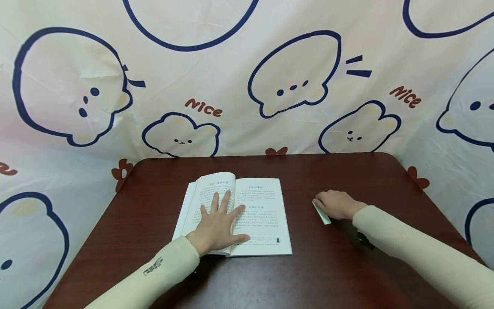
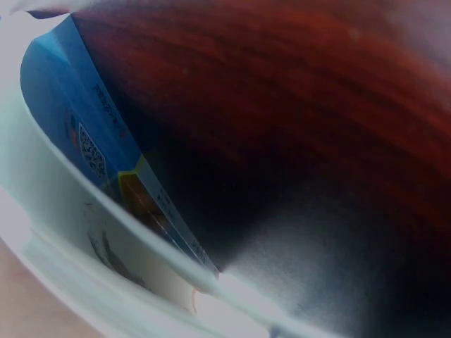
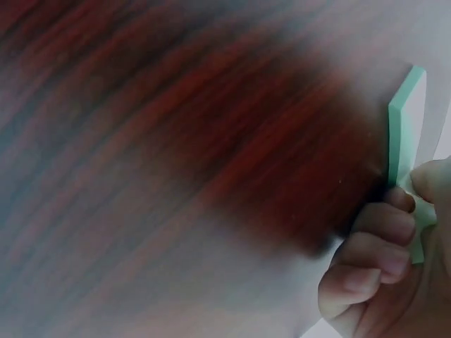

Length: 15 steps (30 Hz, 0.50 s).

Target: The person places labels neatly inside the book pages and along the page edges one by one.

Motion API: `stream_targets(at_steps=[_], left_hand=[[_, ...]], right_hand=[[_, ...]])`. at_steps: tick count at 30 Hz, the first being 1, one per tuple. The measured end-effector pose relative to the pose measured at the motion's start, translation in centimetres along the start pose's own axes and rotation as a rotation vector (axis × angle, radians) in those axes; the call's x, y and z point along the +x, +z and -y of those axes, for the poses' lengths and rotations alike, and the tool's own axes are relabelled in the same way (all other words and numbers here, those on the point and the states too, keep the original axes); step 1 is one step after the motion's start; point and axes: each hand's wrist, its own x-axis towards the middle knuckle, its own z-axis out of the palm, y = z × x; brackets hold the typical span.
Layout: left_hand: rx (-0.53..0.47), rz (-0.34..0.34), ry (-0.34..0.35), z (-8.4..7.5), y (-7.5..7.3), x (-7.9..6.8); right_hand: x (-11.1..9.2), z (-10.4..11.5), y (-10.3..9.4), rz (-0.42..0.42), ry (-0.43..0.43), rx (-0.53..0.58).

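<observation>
"Head view: what does the left hand (image 1: 218,225) do?"

"It rests, fingers spread wide, on the open book (image 1: 262,225) on the brown table (image 1: 154,206)."

"And the right hand (image 1: 336,204)?"

"It holds a thin green block (image 1: 322,215), right of the book, not touching it."

Tabletop (image 1: 305,171) looked like wood, dark-grained and smooth with a glossy sheen; backdrop (image 1: 231,77) was wrinkled cloth, mostly matt. Book pages (image 1: 257,223) were smooth matt paper, blue cover (image 2: 91,127) smooth printed card or paper. Green-edged slab (image 3: 404,134) looked smooth, matt, material unclear; sleeve (image 1: 417,244) was matt cloth.
</observation>
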Motion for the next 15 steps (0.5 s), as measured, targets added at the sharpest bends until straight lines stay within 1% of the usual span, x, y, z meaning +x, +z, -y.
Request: stream_targets(at_steps=[3, 6, 11, 15], left_hand=[[-0.002, 0.000, -0.002, 0.0, -0.1, -0.1], [-0.004, 0.002, -0.001, 0.0, -0.1, -0.1], [-0.003, 0.005, -0.003, 0.0, -0.1, -0.1], [-0.004, 0.005, -0.004, -0.1, -0.2, -0.1]], right_hand=[[0.2, 0.4, 0.0, 0.000, 0.038, 0.029], [0.2, 0.3, -0.1, -0.003, 0.055, 0.107], [0.3, -0.5, 0.0, -0.027, 0.013, 0.238], [0.3, -1.0, 0.1, -0.035, -0.002, 0.289]])
